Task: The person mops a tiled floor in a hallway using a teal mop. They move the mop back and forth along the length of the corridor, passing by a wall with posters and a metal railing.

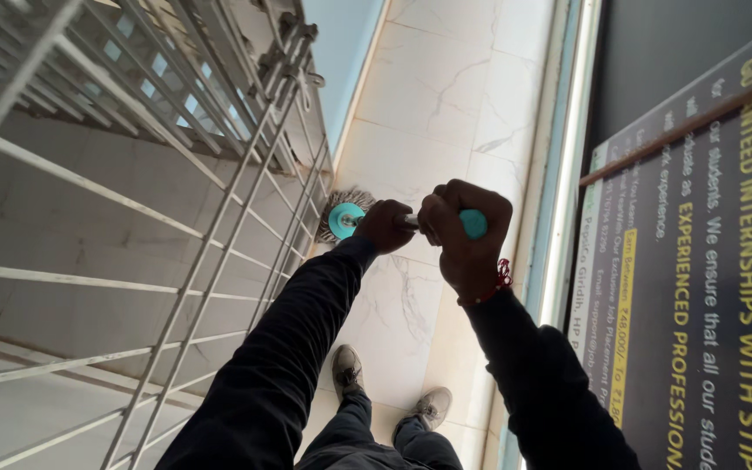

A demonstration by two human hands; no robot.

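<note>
1. Here, the left hand (383, 225) is closed tight around the metal handle (412, 221) of a mop, lower on the handle, just behind the teal mop head (342, 219).
2. The right hand (466, 237) is also closed in a full fist, on the teal grip (474, 224) at the upper end of the same handle; the fingers wrap all the way round it.
3. The two hands are near to each other, with only a short silver piece of the handle visible between them.
4. The mop head is down on the white marble floor (428, 87), close beside the foot of the metal railing (245, 200), and its grey strings (347, 197) spread out around the teal disc.
5. By count: one mop, two hands on it, two grey shoes (347, 369), one red thread bracelet (496, 285) on the right wrist.
6. Both arms, in dark sleeves (289, 348), are stretched forward and downward, the left one almost straight, the right one a little bent at the wrist.
7. The person stands with both feet on the floor, between the railing on the left and a dark printed board (707, 261) on the right.
</note>
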